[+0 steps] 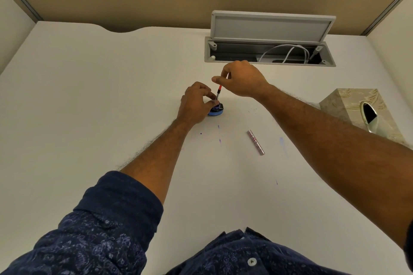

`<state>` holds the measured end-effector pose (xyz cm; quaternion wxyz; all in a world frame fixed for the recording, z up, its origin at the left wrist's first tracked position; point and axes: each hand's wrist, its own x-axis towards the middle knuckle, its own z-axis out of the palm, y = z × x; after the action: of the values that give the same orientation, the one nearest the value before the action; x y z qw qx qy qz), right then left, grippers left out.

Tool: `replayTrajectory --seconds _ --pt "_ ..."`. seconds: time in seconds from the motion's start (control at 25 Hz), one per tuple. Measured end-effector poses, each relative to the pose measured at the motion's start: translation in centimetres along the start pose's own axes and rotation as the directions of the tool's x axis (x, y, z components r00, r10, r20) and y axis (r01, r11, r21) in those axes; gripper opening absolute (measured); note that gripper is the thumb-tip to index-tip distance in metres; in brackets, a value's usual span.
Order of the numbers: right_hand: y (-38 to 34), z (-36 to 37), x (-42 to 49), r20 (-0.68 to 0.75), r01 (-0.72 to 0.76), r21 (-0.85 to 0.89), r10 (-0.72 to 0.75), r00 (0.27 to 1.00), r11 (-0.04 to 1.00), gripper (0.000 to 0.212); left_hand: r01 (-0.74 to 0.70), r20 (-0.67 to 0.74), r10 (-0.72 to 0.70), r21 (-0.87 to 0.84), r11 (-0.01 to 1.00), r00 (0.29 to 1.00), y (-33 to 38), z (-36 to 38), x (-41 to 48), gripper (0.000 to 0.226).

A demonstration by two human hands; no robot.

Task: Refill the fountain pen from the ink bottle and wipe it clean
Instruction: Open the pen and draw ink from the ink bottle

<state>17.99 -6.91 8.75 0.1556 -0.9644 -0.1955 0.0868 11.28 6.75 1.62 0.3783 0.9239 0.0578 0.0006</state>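
A small dark ink bottle (218, 108) with a blue base stands on the white desk (89, 96), and my left hand (195, 102) grips its left side. The fountain pen's inner part (219, 90), red above and dark below, stands nearly upright with its lower end in the bottle's mouth. My right hand (241, 78) pinches the pen's top end from above. The nib is hidden inside the bottle. A silver pen barrel (256, 142) with red marks lies loose on the desk to the right of the bottle.
A patterned tissue box (348, 105) stands at the right edge. An open cable hatch (268, 51) with white cables sits at the back of the desk. Small purple ink spots (219, 134) dot the surface in front of the bottle.
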Motion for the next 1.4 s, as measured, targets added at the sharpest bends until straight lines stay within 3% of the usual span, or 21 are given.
replayTrajectory --seconds 0.2,0.52,0.76,1.2,1.4 --pt "0.1 -0.3 -0.3 0.027 0.057 0.079 -0.059 0.998 0.995 0.022 0.007 -0.007 -0.007 0.012 1.000 1.000 0.0 -0.1 0.0 0.024" --pt "0.0 0.6 -0.1 -0.006 0.012 -0.088 -0.012 1.000 0.996 0.037 -0.020 -0.031 0.019 -0.042 0.999 0.999 -0.4 0.1 -0.4 0.022" --pt "0.6 0.0 -0.5 0.055 0.061 0.084 -0.066 0.996 0.995 0.024 0.000 -0.038 -0.002 -0.063 0.998 0.999 -0.4 0.3 -0.6 0.024" --pt "0.1 0.7 -0.9 0.016 0.098 -0.137 -0.097 0.995 0.986 0.032 -0.015 -0.035 0.012 -0.089 0.996 0.999 -0.3 0.3 -0.9 0.023" --pt "0.2 0.0 -0.7 0.033 0.081 -0.015 -0.081 0.996 0.997 0.032 0.001 -0.032 -0.004 -0.085 0.996 0.999 -0.3 0.3 -0.9 0.026"
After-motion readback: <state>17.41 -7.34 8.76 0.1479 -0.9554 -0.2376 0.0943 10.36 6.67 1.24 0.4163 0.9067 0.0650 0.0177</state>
